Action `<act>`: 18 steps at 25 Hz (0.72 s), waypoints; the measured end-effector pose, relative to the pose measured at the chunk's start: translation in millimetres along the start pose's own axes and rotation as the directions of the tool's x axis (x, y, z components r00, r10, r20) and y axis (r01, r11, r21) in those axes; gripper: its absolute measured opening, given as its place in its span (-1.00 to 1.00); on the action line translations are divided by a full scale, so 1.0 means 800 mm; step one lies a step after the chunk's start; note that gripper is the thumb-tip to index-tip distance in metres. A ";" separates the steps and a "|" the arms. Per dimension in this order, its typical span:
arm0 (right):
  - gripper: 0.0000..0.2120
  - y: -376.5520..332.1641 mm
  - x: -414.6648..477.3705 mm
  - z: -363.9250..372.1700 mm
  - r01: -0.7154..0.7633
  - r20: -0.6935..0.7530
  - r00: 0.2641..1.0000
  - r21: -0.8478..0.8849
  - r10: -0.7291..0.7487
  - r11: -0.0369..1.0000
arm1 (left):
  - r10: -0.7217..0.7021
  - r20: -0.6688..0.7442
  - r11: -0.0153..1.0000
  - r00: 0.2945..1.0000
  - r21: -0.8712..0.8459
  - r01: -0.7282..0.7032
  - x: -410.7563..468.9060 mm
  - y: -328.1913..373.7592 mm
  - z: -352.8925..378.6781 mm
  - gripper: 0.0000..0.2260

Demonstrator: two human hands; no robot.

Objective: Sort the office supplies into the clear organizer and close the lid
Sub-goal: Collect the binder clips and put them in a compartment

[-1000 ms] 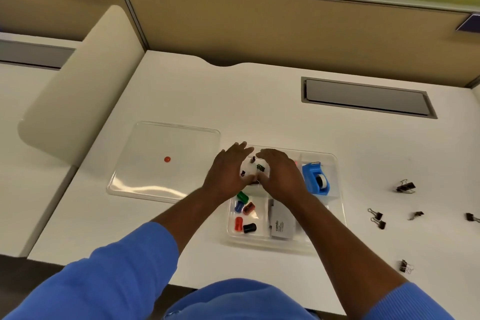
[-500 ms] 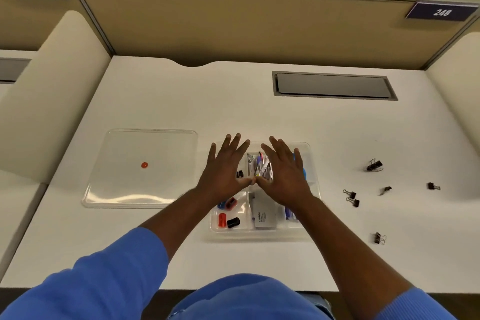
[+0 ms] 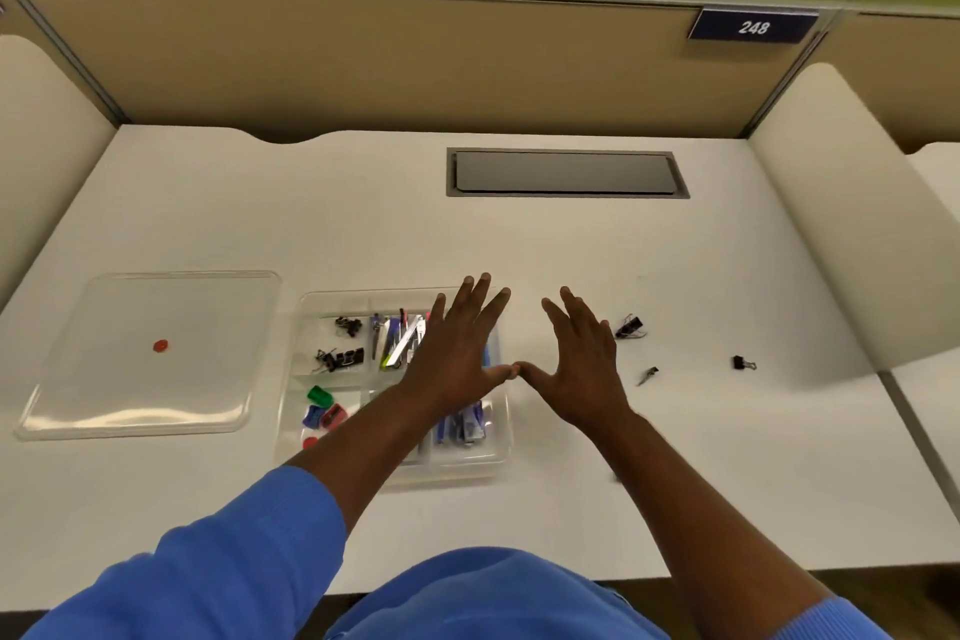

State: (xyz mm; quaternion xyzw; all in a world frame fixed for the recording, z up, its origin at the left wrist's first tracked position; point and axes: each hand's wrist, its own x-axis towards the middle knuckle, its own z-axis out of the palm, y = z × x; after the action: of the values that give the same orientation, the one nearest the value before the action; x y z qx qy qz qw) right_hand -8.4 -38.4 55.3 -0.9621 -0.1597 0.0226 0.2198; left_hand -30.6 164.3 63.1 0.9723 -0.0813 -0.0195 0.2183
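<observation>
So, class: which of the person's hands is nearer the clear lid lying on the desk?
Left. The left hand hovers over the organizer beside the lid; the right hand is beyond the organizer.

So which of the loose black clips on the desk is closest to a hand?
The black metal binder clip just beyond the right hand, nearly at its fingertips. The other black binder clip lies alone, much farther right.

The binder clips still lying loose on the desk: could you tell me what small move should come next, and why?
Probably reach the right hand, open and empty, to the nearest binder clip just beyond its fingers. Clips are still loose on the desk, others already sit in the organizer, and the lid lies off.
</observation>
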 end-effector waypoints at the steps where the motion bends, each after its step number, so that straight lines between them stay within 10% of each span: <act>1: -0.13 0.019 -0.001 -0.007 -0.014 -0.003 1.000 0.012 0.014 1.000 | 0.008 -0.002 1.000 1.000 -0.016 -0.008 0.008 0.018 0.009 -0.09; 18: -0.15 0.220 -0.011 -0.047 -0.172 0.201 0.970 0.177 0.135 0.969 | -0.121 0.341 0.980 0.932 -0.112 0.168 0.055 0.133 0.129 -0.51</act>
State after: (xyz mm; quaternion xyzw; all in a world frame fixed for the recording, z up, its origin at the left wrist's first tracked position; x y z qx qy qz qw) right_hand 39.7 -207.3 13.4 -0.9394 -0.1015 0.1452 0.2935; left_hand -10.7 18.9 14.8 0.9408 -0.0437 -0.2051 0.2664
